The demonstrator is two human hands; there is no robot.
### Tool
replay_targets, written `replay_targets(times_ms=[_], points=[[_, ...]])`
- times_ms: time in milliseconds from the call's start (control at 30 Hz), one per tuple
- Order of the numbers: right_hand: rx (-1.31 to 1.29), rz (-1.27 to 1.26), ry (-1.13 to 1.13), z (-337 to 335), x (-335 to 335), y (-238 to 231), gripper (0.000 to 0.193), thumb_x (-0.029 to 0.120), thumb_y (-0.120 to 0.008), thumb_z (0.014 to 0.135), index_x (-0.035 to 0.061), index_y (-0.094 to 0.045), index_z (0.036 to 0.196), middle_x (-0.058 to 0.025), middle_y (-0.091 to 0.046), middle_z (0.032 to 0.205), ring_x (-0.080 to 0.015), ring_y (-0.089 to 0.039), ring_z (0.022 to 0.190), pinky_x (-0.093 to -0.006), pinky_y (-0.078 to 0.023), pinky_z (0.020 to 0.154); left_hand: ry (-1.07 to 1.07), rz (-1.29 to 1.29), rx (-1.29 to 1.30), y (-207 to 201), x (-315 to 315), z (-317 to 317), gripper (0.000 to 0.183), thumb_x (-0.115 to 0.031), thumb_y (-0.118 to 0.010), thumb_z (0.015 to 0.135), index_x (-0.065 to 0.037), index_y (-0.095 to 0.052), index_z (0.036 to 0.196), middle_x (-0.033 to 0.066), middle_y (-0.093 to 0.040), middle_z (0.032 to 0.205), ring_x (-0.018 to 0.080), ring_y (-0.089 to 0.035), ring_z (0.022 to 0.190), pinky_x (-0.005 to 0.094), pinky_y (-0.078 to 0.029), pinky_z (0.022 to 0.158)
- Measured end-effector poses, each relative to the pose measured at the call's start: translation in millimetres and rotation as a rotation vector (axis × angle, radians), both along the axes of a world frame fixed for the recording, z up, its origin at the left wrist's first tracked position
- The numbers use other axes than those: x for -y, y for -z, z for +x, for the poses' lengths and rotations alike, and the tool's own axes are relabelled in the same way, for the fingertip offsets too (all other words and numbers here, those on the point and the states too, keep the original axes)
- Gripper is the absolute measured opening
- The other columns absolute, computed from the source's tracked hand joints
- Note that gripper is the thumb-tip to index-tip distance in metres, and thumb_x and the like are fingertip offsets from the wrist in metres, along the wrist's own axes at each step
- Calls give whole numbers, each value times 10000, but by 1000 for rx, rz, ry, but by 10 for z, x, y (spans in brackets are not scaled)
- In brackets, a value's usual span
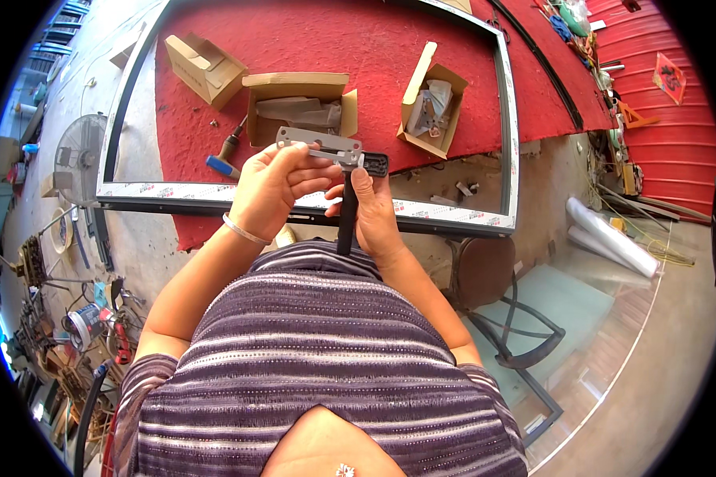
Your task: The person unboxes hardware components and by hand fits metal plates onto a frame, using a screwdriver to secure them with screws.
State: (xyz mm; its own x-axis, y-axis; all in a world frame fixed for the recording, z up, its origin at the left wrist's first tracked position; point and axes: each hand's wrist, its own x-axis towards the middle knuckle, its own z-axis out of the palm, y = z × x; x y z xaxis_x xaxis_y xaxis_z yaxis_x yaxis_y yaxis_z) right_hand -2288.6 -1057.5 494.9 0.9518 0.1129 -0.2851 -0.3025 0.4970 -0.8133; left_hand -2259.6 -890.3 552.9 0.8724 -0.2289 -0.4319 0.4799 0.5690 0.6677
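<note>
Red-covered tabletop (pixel 358 36) spans twelve o'clock as the left grip (pixel 276 181) pinches a grey metal plate (pixel 336 145) near eleven; the right grip (pixel 373 213) clasps a black handle (pixel 347 215) at the dial's centre.

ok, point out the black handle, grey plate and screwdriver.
Black handle (pixel 347 211): head view, middle of its long bar.
Grey plate (pixel 328 142): head view, middle of its face.
Screwdriver (pixel 229 148): head view, its brown grip.

– What's being held, and how?
– The left-hand grip (pixel 282 179) pinches a grey metal plate (pixel 320 141); the right-hand grip (pixel 374 211) holds a black handle (pixel 348 213).
– And beyond?
– Cardboard boxes (pixel 203 75) on the red tabletop (pixel 358 40), near a screwdriver (pixel 229 148).
</note>
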Motion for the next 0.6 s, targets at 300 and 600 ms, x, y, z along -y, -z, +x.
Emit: replay_targets(times_ms=[300, 600], points=[[107, -40, -6, 12, -66, 36, 390, 371, -519, 980, 107, -395, 1239, -55, -547, 1036, -124, -601, 837, -257, -560, 619, 148, -35, 120, 126, 85, -106, 372, -261, -417, 1031, 36, -579, 1187, 113, -677, 971, 171, -655, 864, 299, -538, 785], [169, -95, 51, -30, -79, 57, 385, 367, -510, 985, 98, -386, 1231, -46, -563, 1057, -103, -591, 838, -236, -553, 640, 86, -79, 14, 197, 155, -164, 344, -273, -459, 1017, 17, -592, 1145, 79, -668, 954, 134, -638, 853, 280, -547, 763]])
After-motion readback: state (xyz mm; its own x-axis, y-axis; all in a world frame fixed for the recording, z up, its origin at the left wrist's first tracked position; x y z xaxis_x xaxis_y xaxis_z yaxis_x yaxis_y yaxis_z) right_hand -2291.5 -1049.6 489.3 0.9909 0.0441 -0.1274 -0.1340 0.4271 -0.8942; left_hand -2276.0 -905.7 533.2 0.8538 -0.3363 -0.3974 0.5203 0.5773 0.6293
